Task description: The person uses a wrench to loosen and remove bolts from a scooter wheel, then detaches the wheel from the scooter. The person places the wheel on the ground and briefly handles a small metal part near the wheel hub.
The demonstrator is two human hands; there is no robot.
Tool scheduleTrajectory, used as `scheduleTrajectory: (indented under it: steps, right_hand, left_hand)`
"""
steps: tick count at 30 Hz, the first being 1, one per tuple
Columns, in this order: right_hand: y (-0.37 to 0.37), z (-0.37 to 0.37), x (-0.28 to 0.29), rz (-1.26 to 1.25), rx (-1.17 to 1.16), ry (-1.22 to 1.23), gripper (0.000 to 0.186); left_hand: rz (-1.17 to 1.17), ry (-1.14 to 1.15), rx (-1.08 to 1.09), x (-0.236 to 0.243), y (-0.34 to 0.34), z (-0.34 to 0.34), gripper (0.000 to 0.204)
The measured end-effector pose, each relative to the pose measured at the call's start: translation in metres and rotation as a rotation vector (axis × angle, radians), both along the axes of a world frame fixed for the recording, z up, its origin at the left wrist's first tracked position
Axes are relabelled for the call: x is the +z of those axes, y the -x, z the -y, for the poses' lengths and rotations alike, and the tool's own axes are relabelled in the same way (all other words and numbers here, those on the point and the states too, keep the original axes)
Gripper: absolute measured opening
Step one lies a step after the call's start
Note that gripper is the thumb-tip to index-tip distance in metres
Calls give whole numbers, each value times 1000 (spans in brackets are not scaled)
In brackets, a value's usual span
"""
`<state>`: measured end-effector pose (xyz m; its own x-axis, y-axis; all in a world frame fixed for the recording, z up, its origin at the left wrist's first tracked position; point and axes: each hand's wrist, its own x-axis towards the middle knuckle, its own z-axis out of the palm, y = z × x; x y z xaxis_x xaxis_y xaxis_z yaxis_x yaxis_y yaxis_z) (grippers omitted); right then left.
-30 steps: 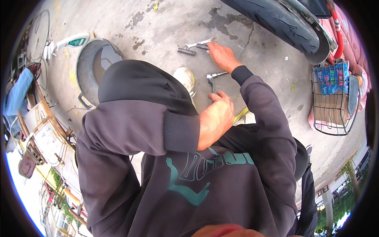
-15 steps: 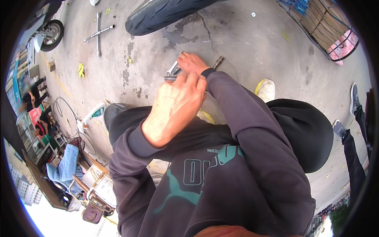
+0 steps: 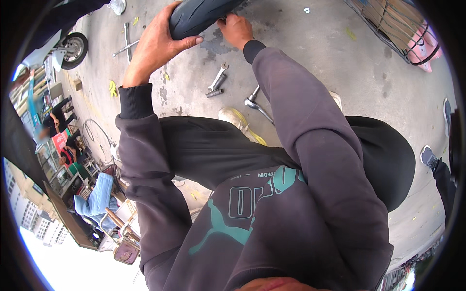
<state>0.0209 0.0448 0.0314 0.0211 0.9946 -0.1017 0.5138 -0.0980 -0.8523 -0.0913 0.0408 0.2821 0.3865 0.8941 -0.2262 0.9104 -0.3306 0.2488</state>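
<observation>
Both hands are up on the tyre now, tools left on the ground!

Nearest, a pale shoe [image 3: 238, 121]; past it, at 12 o'clock, two tools on the concrete: a ratchet [image 3: 256, 103] and a wrench [image 3: 217, 78] (half a second back the hands were busy together just above that spot). Further out, the left hand [image 3: 154, 46] wraps one dark tyre [image 3: 201, 14], fingers curled over the tread; the right hand [image 3: 236, 29] grips its lower edge, fingers closed. A cross wrench [image 3: 126, 42] lies at 10 o'clock.

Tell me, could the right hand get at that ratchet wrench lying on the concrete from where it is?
Probably yes. The right hand is on the tyre, and the ratchet wrench lies on bare concrete beside its forearm, with nothing on top; it would have to let go first.
</observation>
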Motion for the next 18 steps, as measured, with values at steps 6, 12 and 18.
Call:
scheduleTrajectory:
  steps: [6,12,18]
  right_hand:
    - [-3,1,2,192,32,12,32]
    - [-5,-4,-2,242,126,-65,28]
    - [-39,36,-13,351,283,143,30]
  left_hand:
    - [78,-150,-124,-10,-6,-4,95]
    - [122,-158,-36,-6,-7,-8,84]
    - [123,-168,3,-10,-5,-8,81]
